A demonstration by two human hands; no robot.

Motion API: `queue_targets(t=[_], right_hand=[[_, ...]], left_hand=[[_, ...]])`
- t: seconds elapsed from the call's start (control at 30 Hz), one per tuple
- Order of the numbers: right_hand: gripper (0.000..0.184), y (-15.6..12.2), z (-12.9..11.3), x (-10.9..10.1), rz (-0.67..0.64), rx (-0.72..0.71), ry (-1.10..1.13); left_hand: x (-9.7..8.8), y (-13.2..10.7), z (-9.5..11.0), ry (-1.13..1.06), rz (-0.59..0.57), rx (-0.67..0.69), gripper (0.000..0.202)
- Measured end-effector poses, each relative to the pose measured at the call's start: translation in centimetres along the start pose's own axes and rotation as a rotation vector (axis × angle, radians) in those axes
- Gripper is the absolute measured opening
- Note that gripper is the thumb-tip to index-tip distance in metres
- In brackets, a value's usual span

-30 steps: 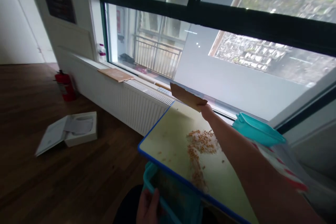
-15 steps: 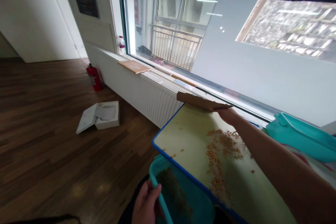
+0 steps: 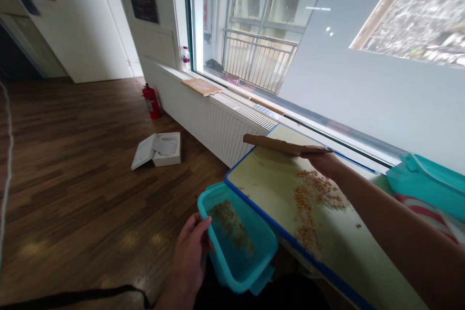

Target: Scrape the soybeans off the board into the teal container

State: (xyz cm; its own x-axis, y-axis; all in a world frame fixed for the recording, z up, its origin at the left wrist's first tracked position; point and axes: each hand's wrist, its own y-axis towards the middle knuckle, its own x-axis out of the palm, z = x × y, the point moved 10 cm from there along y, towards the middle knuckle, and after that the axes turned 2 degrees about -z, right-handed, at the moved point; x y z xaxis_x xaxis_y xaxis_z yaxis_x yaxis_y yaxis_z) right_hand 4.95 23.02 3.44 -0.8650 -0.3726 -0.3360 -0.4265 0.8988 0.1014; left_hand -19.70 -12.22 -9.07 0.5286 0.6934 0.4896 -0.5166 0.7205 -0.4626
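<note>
My left hand [image 3: 191, 252] grips the near-left rim of a teal plastic container [image 3: 238, 237], held below the table's left edge; a streak of grains lies inside it. My right hand [image 3: 325, 162] is closed on a flat piece of brown cardboard [image 3: 279, 145], held low over the far side of the table. Between the card and the container, a pile of yellow-brown grains [image 3: 312, 201] is spread on the pale table top [image 3: 261, 179] with its blue edge, trailing toward the near edge.
A teal lid [image 3: 425, 186] lies at the table's right on red-striped cloth [image 3: 436, 213]. A white radiator [image 3: 221, 128] and window sill run behind. On the wooden floor lie an open white box [image 3: 160, 150] and a red fire extinguisher [image 3: 150, 101].
The view has swung down and left. The teal container has come further out from under the table edge, more in view. My right hand still holds the cardboard over the table's far side.
</note>
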Motion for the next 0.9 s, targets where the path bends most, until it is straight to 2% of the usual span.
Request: queue_targets(t=[0.33, 0.57, 0.9], right_hand=[[0.031, -3.8, -0.6, 2.0, -0.038, 0.168, 0.097], [0.028, -5.8, -2.0, 3.5, -0.118, 0.161, 0.158], [0.021, -7.2, -3.0, 5.2, -0.282, 0.151, 0.27]], left_hand=[[0.7, 0.2, 0.3, -0.062, -0.039, 0.054, 0.024], [1.5, -0.1, 0.1, -0.109, -0.101, 0.051, 0.02], [2.0, -1.2, 0.2, -0.071, -0.104, 0.061, 0.021]])
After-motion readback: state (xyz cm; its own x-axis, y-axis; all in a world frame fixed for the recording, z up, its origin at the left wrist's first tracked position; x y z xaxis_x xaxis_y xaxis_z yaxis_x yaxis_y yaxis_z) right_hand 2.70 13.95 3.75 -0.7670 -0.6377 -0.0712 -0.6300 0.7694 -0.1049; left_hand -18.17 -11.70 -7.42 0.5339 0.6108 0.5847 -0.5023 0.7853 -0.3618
